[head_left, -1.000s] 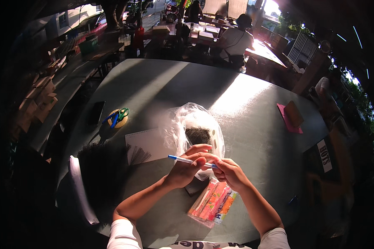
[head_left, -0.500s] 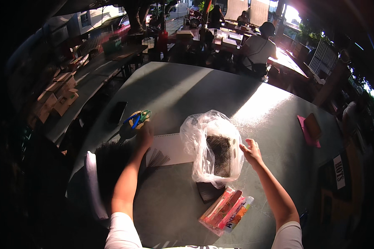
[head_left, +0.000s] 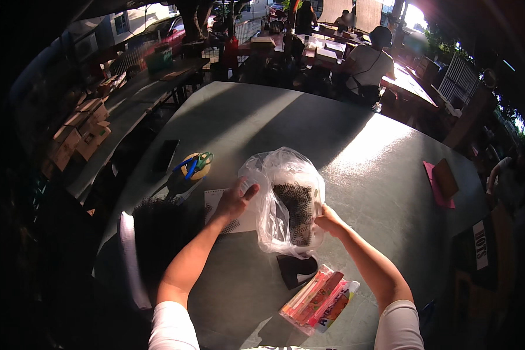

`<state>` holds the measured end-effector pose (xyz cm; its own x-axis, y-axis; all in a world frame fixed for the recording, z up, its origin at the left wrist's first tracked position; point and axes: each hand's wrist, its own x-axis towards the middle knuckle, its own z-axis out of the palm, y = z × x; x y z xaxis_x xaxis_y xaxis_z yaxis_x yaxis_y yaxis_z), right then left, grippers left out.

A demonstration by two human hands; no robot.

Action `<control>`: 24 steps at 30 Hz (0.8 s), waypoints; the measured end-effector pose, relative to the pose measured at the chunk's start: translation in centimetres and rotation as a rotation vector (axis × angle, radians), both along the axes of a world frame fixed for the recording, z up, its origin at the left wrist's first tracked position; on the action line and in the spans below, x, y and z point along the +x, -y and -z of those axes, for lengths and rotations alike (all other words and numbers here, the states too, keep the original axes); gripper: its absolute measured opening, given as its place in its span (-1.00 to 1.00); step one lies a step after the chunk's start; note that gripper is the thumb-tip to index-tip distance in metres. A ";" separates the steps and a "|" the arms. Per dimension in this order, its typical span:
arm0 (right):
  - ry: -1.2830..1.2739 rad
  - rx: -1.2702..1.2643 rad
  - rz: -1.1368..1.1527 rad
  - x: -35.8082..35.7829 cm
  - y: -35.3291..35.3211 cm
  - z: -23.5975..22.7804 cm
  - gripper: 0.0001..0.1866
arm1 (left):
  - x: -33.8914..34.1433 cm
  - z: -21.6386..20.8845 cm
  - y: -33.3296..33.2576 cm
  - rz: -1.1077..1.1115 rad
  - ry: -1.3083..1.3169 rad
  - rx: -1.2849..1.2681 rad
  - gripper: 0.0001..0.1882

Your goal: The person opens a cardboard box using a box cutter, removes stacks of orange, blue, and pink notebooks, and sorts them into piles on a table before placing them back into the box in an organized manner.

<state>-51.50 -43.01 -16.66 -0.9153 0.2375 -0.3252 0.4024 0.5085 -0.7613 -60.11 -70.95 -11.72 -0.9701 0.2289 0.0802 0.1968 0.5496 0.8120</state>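
Observation:
A clear plastic bag (head_left: pixel 272 224) lies around a white container (head_left: pixel 318 230) with many small black coils (head_left: pixel 297 213) in it. My left hand (head_left: pixel 233 201) is at the bag's left side, thumb pointing right and fingers on the loose plastic. On the opposite side, my right hand (head_left: pixel 331 220) grips the container's right edge through or beside the plastic. Partly under the bag and my left hand is a white notepad sheet (head_left: pixel 214 199) with a row of holes, with some coils on it. The fingertips of both hands are partly hidden.
Left of the sheet are a tape roll (head_left: pixel 200 171) with blue- and green-handled tools and a dark phone (head_left: pixel 167 155). Nearer me lie a black pouch-like item (head_left: pixel 291 273) and a pink packet (head_left: pixel 318 300). A pink-and-brown folded piece (head_left: pixel 440 181) sits right. People sit beyond.
My left hand has come from beside the tape roll to the bag. My right hand has closed on the container, and bag and container have shifted slightly left.

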 end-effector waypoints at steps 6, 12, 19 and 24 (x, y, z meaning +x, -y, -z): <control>0.094 -0.230 -0.010 -0.8 6.1 -2.2 -0.45 | 0.0 4.6 1.3 -0.043 -0.209 -0.098 -0.45; -0.041 -0.383 0.028 1.6 3.3 -6.8 -0.73 | 0.8 4.3 8.6 -0.218 -0.026 0.171 -0.72; -0.284 -0.049 0.005 18.7 -3.3 -23.0 -0.82 | 8.5 -3.9 5.5 -0.087 -0.424 -0.003 -0.68; -0.535 -0.099 -0.176 32.8 -0.3 -34.4 -0.76 | 15.2 -8.4 -0.7 0.142 -0.342 0.130 -0.75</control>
